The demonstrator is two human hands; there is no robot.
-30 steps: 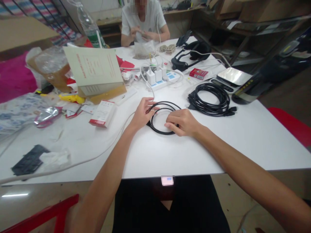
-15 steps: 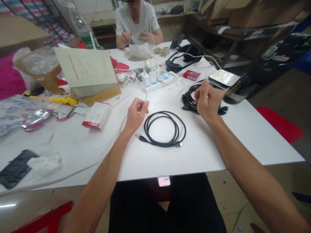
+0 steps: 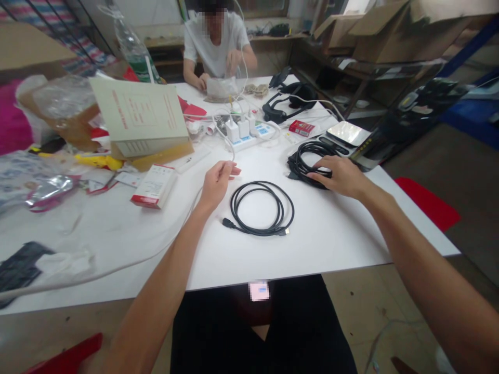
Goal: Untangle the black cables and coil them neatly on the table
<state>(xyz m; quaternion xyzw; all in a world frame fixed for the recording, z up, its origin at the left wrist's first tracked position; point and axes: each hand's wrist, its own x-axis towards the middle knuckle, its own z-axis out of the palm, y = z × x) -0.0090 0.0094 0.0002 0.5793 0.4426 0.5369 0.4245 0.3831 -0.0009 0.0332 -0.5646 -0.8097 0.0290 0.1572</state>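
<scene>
A single black HDMI cable (image 3: 293,201) lies in a loose coil on the white table in front of me, its two plugs on the side near me. My left hand (image 3: 218,181) hovers just beyond the coil's upper left, holding nothing, with its fingers loosely apart. At the right, a thick bundle of black cables (image 3: 302,169) rests coiled on the table. My right hand (image 3: 339,175) is on the near right side of that bundle, fingers in the loop and thumb outside, closed around some strands. Part of the bundle is hidden under the hand.
A power strip with white chargers (image 3: 244,140) sits beyond the coil. Past the bundle are a flat scale (image 3: 348,134), a red box (image 3: 301,128) and a black headset (image 3: 276,109). A red-and-white box (image 3: 154,186) and clutter lie left. Another person (image 3: 218,47) sits opposite.
My right hand has gone from a raised, curled pose above the bundle down onto it and taken hold. My left hand's fingers have loosened. The person opposite has moved both hands.
</scene>
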